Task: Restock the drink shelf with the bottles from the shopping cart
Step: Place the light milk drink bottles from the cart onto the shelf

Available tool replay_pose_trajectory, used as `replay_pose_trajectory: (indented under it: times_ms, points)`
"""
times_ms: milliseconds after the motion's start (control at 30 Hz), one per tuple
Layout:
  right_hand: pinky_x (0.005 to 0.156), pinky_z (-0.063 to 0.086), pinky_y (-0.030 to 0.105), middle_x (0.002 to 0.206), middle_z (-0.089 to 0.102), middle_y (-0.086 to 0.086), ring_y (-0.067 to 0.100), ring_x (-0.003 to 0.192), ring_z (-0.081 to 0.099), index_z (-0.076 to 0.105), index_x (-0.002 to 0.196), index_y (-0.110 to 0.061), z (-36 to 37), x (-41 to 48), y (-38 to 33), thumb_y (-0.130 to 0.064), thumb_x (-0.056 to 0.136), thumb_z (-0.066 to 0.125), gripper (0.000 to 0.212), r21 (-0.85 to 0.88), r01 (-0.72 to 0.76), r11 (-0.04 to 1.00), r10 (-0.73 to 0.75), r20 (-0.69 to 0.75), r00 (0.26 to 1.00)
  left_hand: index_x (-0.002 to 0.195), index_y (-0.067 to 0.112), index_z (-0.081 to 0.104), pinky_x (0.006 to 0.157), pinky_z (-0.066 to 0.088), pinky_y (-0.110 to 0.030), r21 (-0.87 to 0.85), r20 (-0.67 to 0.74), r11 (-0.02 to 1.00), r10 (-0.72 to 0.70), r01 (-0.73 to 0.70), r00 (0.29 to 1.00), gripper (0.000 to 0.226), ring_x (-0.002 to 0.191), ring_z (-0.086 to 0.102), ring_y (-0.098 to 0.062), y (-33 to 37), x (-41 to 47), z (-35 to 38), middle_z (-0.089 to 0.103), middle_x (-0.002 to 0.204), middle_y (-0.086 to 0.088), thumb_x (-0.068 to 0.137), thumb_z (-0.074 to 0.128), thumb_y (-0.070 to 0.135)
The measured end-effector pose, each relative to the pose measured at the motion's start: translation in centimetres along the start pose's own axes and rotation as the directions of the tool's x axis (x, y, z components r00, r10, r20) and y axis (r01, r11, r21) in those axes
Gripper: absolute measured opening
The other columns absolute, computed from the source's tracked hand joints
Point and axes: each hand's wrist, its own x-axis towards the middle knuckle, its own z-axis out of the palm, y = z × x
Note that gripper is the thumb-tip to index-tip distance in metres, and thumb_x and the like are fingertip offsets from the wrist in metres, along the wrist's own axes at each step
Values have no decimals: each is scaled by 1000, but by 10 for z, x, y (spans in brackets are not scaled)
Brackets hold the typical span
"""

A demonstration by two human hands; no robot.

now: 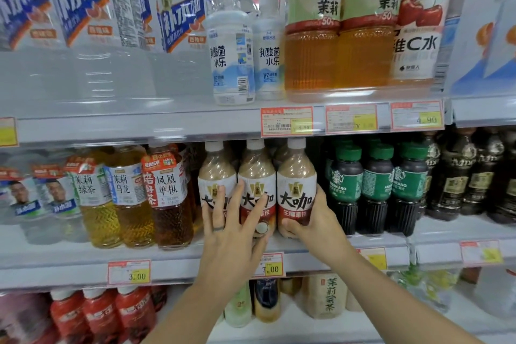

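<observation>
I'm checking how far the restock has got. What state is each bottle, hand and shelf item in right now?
left hand: open, fingers spread on two latte bottles
right hand: wrapped around the right latte bottle
right latte bottle: upright, capped, on the middle shelf
middle latte bottle: upright, capped
left latte bottle: upright, capped
green-cap coffee bottles: upright, capped, untouched
middle shelf: stocked

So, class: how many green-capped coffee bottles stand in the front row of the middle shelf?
3, side by side right of the latte bottles: left, middle, right. More green caps show behind, so further rows are partly hidden.
</observation>
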Motion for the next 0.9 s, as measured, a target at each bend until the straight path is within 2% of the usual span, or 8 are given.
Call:
replay_pose_trajectory:
  times_ms: [267, 367, 433, 500, 600, 700, 800, 900]
  points:
    - [97, 44, 27, 136, 44, 0, 17, 124, 48, 8, 146, -15, 2, 9, 5, -24, 73, 77, 101, -85, -96, 992, 98, 28, 995, 144, 32, 28, 108, 19, -65, -17, 2, 999, 29, -29, 1000, 63, 142, 13, -38, -2, 0, 5, 20, 154, -11, 86, 40, 51]
    - [107, 23, 7, 147, 21, -13, 1, 137, 24, 12, 147, -24, 9, -25, -9, -23, 84, 67, 84, -178, 128, 976, -149, -113, 982, 145, 33, 26, 111, 13, -62, -63, -15, 997, 44, -44, 999, 61, 144, 8, -34, -4, -4, -1, 16, 156, -8, 87, 38, 49]
    - [113, 14, 11, 149, 23, -10, 1, 140, 18, 25, 143, -25, 21, -51, -19, -24, 88, 56, 63, -309, 357, 882, -408, -118, 906, 142, 32, 31, 113, 10, -58, -152, -55, 987, 49, -57, 997, 56, 143, 11, -31, -12, -17, -8, 19, 154, -6, 88, 40, 44]
    - [114, 23, 23, 143, 37, -3, 10, 136, 30, 40, 134, -22, 40, -65, -20, -24, 86, 53, 49, -334, 506, 795, -547, -35, 836, 134, 29, 40, 114, 13, -54, -240, -141, 969, 29, -62, 990, 47, 140, 22, -27, -23, -38, -12, 29, 148, -4, 88, 45, 35]
    - [106, 33, 27, 125, 55, -2, 11, 121, 45, 55, 121, -17, 83, -77, -22, -21, 86, 51, 36, -201, 583, 787, -549, 202, 811, 124, 25, 47, 113, 21, -50, -302, -201, 953, -89, 25, 975, 35, 128, 40, -23, -50, -94, -15, 43, 136, -1, 89, 48, 24]
    - [92, 38, 22, 106, 65, 1, 12, 103, 50, 62, 109, -15, 149, -105, -12, -23, 87, 48, 27, -91, 589, 803, -485, 474, 735, 118, 22, 52, 110, 27, -47, -245, -132, 930, -311, 273, 941, 29, 116, 50, -22, -80, -182, -12, 55, 124, -4, 90, 48, 21]
    - [82, 49, 28, 97, 68, -1, 14, 92, 58, 66, 102, -16, 221, -145, 3, -20, 82, 53, 24, -11, 534, 846, -383, 683, 621, 115, 22, 52, 104, 34, -48, -157, -11, 816, -564, 556, 825, 28, 109, 52, -20, -97, -287, -16, 59, 117, -3, 88, 46, 20]
    - [83, 49, 30, 97, 68, 3, 18, 93, 58, 67, 101, -13, 288, -193, 13, -12, 78, 58, 25, 59, 540, 839, -346, 825, 448, 113, 22, 55, 99, 38, -45, -41, 74, 624, -777, 781, 625, 31, 103, 55, -19, -94, -389, -28, 63, 112, -3, 84, 46, 19]
